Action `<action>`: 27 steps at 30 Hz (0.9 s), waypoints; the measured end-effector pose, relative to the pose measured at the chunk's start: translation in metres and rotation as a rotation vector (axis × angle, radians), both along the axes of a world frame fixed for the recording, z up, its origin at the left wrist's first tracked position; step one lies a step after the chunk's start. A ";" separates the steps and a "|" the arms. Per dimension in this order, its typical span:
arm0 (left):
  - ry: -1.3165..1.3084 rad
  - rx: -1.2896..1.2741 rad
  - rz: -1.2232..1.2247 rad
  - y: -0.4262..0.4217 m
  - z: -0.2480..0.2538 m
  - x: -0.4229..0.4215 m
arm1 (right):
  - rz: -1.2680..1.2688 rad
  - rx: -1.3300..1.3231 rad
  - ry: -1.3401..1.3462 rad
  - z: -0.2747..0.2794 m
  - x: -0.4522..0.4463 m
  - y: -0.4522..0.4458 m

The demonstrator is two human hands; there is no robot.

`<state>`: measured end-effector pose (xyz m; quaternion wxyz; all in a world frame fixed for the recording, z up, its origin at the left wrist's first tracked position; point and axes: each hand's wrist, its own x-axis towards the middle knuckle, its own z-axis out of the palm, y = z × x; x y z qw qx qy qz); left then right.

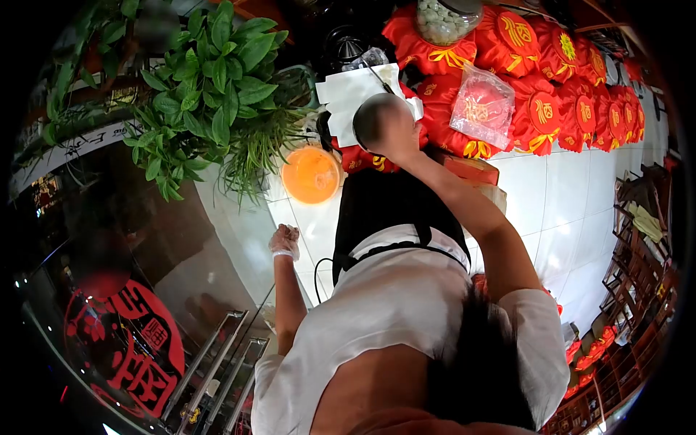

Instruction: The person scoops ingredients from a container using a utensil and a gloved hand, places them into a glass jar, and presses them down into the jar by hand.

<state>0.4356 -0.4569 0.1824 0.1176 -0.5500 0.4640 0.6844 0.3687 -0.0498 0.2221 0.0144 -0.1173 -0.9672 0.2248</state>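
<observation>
My right hand reaches forward over the white unfolded cardboard. It is at the edge of a round dark object, which is blurred so that its kind cannot be made out; the fingers seem closed on its rim. A thin dark stick-like thing lies just beyond. Low at my left side hangs my left hand, in a clear plastic glove. Its fingers are curled in, and what they hold, if anything, is hidden. An orange bucket stands on the floor in front of that hand.
Red cloth-covered jars with yellow ribbons stand in rows ahead and right. A plastic-wrapped red packet lies on them, near a glass jar. Leafy plants are at left, beside a glass door with metal handles.
</observation>
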 end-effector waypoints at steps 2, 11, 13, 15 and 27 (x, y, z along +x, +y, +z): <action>0.023 0.026 -0.018 -0.001 0.001 0.012 | -0.013 -0.034 -0.171 -0.001 0.000 -0.005; -0.013 0.063 0.003 -0.032 -0.027 0.033 | 0.000 0.083 -0.310 -0.044 -0.009 -0.020; -0.020 0.034 0.007 -0.045 -0.031 0.031 | 0.021 0.092 -0.285 -0.042 -0.008 -0.016; -0.012 0.077 -0.011 -0.066 -0.036 0.033 | 0.045 0.069 -0.202 -0.061 -0.007 -0.013; -0.160 0.058 0.000 -0.159 -0.080 0.068 | 0.027 0.131 -0.448 0.037 0.007 -0.012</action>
